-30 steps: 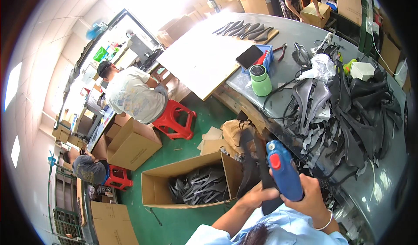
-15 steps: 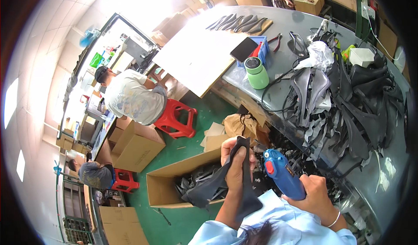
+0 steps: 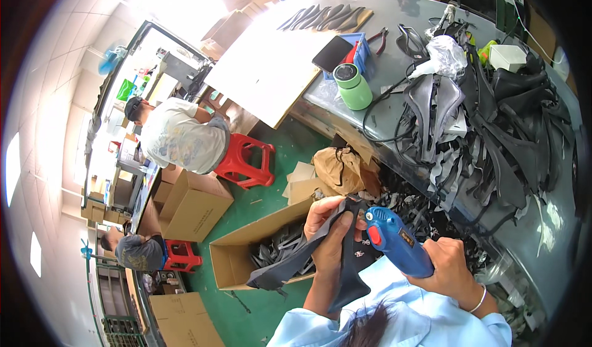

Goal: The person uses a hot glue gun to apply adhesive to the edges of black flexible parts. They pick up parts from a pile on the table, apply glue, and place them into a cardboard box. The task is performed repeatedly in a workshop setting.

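My left hand [image 3: 328, 242] pinches a dark grey, strap-like fabric piece [image 3: 280, 272] near its upper end. Two long tails of it hang down, one to the left and one over my forearm. In my right hand [image 3: 453, 268] is a blue handheld power tool [image 3: 402, 247] with a red button, my fingers wrapped round its body. The tool's head points at the fabric beside my left fingertips. I cannot tell whether they touch.
An open cardboard box [image 3: 229, 265] with dark pieces stands left of my hands. The metal table [image 3: 394, 14] carries a heap of black parts [image 3: 518, 113], a green bottle [image 3: 353, 88] and a blue bin [image 3: 361, 51]. Two people sit on red stools [image 3: 250, 162] at the left.
The fabric piece has turned, so its left tail now reaches further left. The power tool has come slightly closer to my left fingers. My view has shifted a little.
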Motion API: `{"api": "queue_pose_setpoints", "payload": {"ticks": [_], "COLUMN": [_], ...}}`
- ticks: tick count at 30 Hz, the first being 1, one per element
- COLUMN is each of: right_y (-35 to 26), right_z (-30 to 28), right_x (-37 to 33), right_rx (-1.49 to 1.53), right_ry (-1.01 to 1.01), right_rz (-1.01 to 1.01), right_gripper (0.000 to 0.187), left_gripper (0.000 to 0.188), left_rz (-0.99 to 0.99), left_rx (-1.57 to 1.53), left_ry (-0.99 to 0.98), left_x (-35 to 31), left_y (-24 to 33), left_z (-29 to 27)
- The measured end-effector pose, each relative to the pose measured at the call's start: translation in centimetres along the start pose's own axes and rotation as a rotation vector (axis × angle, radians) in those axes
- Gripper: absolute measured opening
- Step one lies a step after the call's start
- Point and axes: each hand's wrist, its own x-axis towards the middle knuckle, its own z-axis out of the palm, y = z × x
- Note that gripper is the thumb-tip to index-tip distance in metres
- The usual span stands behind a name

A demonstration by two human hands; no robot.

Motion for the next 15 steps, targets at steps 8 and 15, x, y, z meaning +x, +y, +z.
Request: {"api": "queue_pose_setpoints", "payload": {"ticks": [8,15], "right_y": [0.5,1.5], "right_z": [-0.3,-0.8], "right_x": [-0.1,-1.1], "right_rx": [0.001,-0.020], "right_ry": [-0.001,-0.044], "right_rz": [-0.038,0.027], "right_gripper": [0.034,0.033], "left_gripper": [0.022,0.026], "left_rz": [-0.159,-0.661], "left_rx": [0.137,0.335], "left_ry": [-0.075,-0.181], "left_x": [-0.1,1.8], "left_y": [1.1,4.3], "left_z": [0.1,-1.2]}}
